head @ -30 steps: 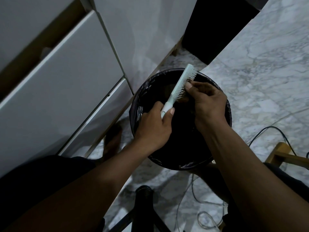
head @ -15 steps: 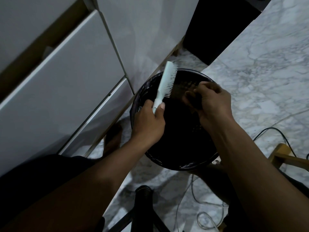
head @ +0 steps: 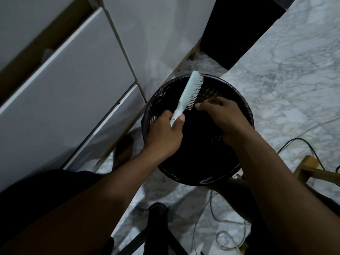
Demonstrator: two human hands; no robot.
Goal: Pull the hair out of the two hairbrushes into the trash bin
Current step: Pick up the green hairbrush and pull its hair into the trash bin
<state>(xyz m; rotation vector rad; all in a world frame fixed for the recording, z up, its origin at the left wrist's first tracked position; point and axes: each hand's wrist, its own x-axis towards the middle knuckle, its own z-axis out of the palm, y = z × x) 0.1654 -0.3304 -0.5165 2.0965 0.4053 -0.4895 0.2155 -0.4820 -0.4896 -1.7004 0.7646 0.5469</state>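
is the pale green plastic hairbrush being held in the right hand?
No: the left hand grips the pale green plastic hairbrush by its handle over the black bin, while the right hand pinches at the bristles.

Dim scene overall. Brightest at 2 o'clock on marble floor; soft sheen on white cabinet fronts. Trash bin interior near black. Edges bowed, wide-angle; slight softness throughout.

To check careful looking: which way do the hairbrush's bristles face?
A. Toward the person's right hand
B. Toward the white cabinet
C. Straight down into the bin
A: the hairbrush, held by its handle in the left hand, has its bristles pointing at the right hand above the bin.
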